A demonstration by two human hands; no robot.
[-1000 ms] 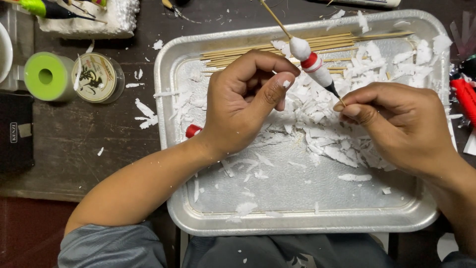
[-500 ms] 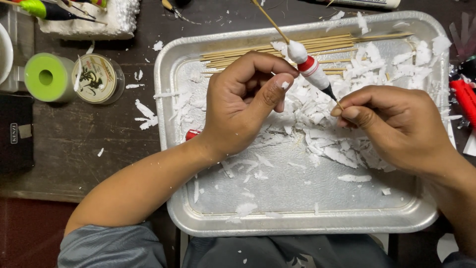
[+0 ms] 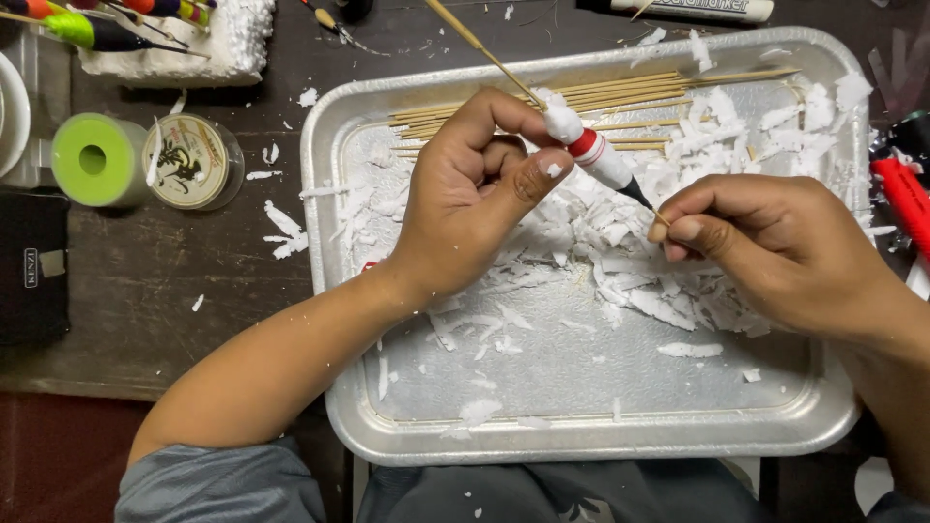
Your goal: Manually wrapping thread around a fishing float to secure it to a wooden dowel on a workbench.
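My left hand (image 3: 475, 199) grips a small fishing float (image 3: 589, 150), white with a red band and a dark tip, threaded on a thin bamboo stick (image 3: 475, 44) that points up to the left. My right hand (image 3: 775, 247) pinches the stick's lower end just below the float's dark tip. Both hands hover over a silver metal tray (image 3: 581, 436) strewn with white foam shavings (image 3: 620, 261). A row of bamboo sticks (image 3: 630, 97) lies along the tray's far side.
A lime-green spool (image 3: 92, 160) and a round reel of line (image 3: 189, 160) sit left of the tray. A white foam block (image 3: 194, 44) at the top left holds several finished floats. A red tool (image 3: 906, 199) lies at the right edge, a black box (image 3: 34, 281) at the left.
The float has slid a little along the stick, up and to the left. My right hand's pinch has followed the stick end slightly leftward.
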